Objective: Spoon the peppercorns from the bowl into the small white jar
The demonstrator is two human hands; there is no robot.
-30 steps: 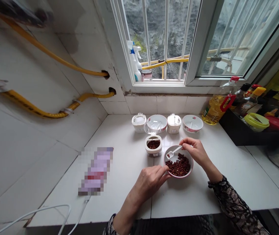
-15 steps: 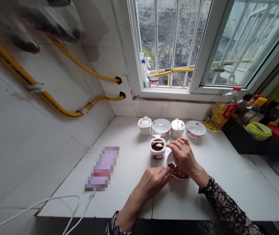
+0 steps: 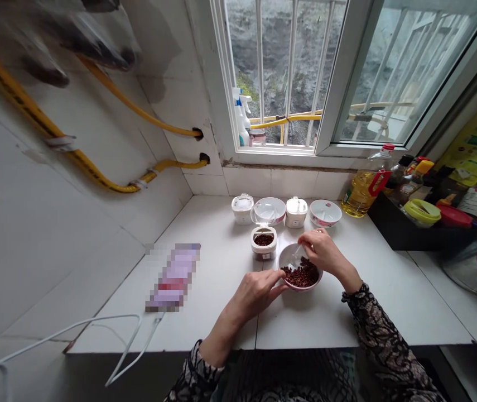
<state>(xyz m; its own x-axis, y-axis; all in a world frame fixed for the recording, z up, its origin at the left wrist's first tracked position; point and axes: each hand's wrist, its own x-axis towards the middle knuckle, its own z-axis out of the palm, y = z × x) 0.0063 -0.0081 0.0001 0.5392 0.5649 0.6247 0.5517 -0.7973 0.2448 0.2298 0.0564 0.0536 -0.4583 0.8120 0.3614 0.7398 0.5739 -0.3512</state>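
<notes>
My left hand (image 3: 258, 289) pinches the near-left rim of a white bowl (image 3: 283, 260) with a pinkish edge. Dark red-brown dried peppercorns (image 3: 303, 276) lie inside the bowl. In my right hand (image 3: 325, 252) is a small pale spoon (image 3: 295, 258), its head down in the bowl by the peppercorns. Just left of the bowl stands a seasoning jar (image 3: 264, 252) with its lid raised, holding similar dark red-brown pieces. Neither hand touches this jar.
Behind the jar stand two more white seasoning jars (image 3: 242, 210) and two flowered bowls (image 3: 326, 214). An oil bottle (image 3: 360, 192) and a black box (image 3: 397, 230) of condiments are at right. A pixelated purple object (image 3: 174, 277) with a white cable lies left.
My right hand has brought the spoon from the open jar back into the bowl. My left hand stays at the bowl's rim. The camera view has shifted slightly.
</notes>
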